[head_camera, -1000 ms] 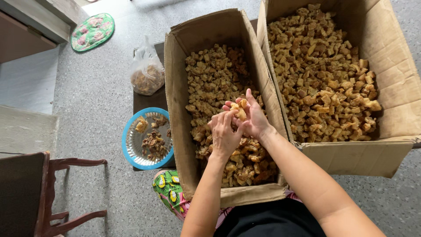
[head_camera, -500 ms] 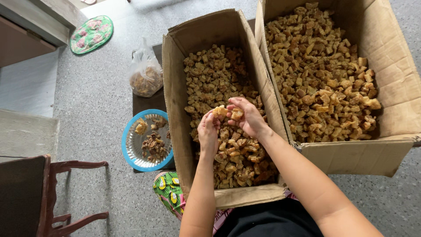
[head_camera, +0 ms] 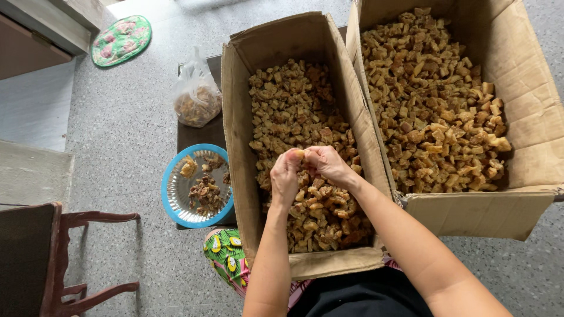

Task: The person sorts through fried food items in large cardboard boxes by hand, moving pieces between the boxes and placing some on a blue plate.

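Brown chunks (head_camera: 305,111) fill the near cardboard box (head_camera: 238,105) almost to the top — small, bumpy, golden-brown bits all heaped up. Both hands are over the middle of this box, close together and touching. The left hand (head_camera: 286,176) is curled shut, pinching one pale chunk (head_camera: 298,154) at its fingertips. The right hand (head_camera: 326,164) is curled too, with its fingers bent around the same spot; I cannot tell if it holds a piece of its own.

Next to it, on the right, stands a bigger cardboard box (head_camera: 529,111). It is full of the same kind of brown bits (head_camera: 435,100), and its side touches the near box.

On the left of the near box sits a blue plate (head_camera: 170,194) with a shiny middle. A small pile of darker bits (head_camera: 202,194) lies on it. Behind the plate is a clear plastic bag (head_camera: 197,94) — tied at the top, with some brown bits inside. Plate and bag both rest on a dark low table (head_camera: 191,135).

A wooden chair (head_camera: 76,258) stands on the grey floor at the far left, and a round green mat (head_camera: 120,40) lies further back.
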